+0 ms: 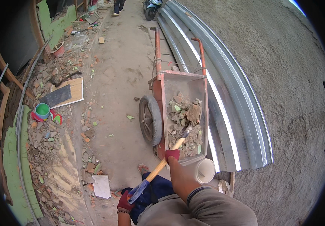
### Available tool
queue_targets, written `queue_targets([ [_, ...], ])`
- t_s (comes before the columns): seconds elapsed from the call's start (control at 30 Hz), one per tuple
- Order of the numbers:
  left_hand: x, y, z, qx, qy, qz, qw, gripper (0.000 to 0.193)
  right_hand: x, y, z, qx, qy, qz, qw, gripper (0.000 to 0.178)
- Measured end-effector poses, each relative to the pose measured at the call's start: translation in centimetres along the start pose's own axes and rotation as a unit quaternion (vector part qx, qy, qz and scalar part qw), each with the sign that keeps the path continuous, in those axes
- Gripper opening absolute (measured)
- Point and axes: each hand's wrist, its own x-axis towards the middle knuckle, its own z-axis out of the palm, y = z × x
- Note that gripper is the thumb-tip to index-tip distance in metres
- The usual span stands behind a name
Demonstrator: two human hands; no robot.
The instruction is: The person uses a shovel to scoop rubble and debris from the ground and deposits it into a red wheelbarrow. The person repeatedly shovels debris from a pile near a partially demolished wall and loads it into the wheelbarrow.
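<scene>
Both my hands wear dark red gloves and grip a shovel [157, 170] with a pale wooden shaft and a blue handle end. My left hand [125, 201] is closed on the blue end, low and near my body. Further up the shaft, my right hand [172, 154] is wrapped round the wood beside the cart's near edge. The shovel's metal end reaches over the rubble [179, 113] inside a red two-handled cart [164, 124]. A large brown chunk [193, 114] lies by the tip; most of the blade is hidden there.
Long corrugated metal sheets [222, 94] lie along the rough grey wall [283, 75]. Right of my arm stands a white bucket [205, 170]. Debris, a board [77, 90] and a green-lined bucket [42, 110] line the left side. Far off are a scooter [151, 8] and a person's legs [118, 6].
</scene>
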Motion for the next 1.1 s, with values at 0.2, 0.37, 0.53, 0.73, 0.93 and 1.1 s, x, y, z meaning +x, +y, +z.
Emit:
queue_targets([
  [0.2,2.9,2.2,2.0,-0.319,-0.064,-0.186,0.927,0.020,6.9,4.8,-4.9,0.058,-0.015,0.148,0.987,0.035],
  [0.37,3.8,6.7,-1.9,-0.428,-0.029,-0.364,0.827,0.030,5.4,17.8,-4.6,0.351,-0.119,0.251,0.894,0.024],
  [0.53,2.3,10.4,-7.0,-0.299,-0.084,-0.259,0.915,0.035,3.3,25.9,-1.7,0.414,-0.245,0.248,0.841,0.014],
  [0.73,-3.1,9.0,-11.2,-0.235,-0.043,-0.191,0.952,0.049,5.8,27.8,0.7,0.304,-0.375,0.142,0.864,0.024],
  [0.93,-10.6,6.9,-16.6,-0.257,0.094,-0.133,0.952,0.053,3.4,19.5,6.6,-0.188,-0.401,-0.668,0.598,0.022],
  [1.1,-17.8,4.2,-18.8,-0.351,0.218,-0.105,0.905,0.052,-9.7,11.2,11.5,0.190,-0.552,0.034,0.811,0.015],
])
